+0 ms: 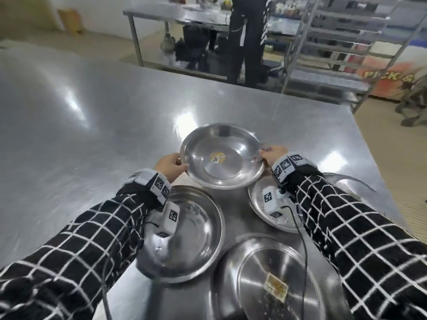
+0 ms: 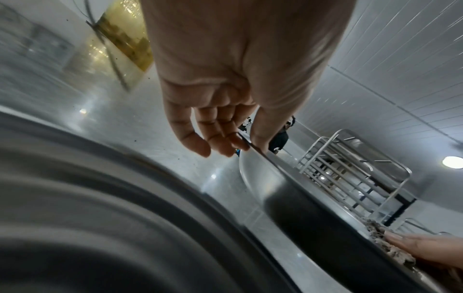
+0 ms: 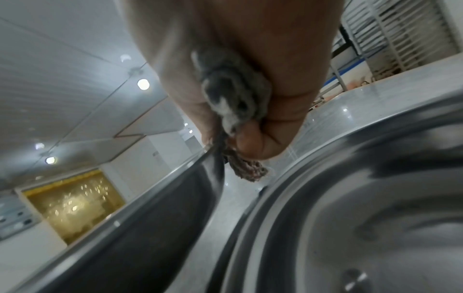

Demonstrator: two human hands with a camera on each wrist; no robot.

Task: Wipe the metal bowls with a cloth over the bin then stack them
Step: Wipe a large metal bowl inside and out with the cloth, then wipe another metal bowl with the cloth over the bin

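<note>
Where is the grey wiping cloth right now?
In the right wrist view the grey cloth is bunched in the right hand, pinched against the right rim of the sticker-marked metal bowl held above the steel table.

Bright overhead light; glare on steel table (image 1: 115, 107); wrist views blurred.

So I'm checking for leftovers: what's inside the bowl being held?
Inside the held bowl, a round yellow sticker sits at the centre; otherwise bare metal. The cloth and right hand cover its right rim.

Steel table (image 1: 92, 107), wire rack (image 1: 342, 42) behind
</note>
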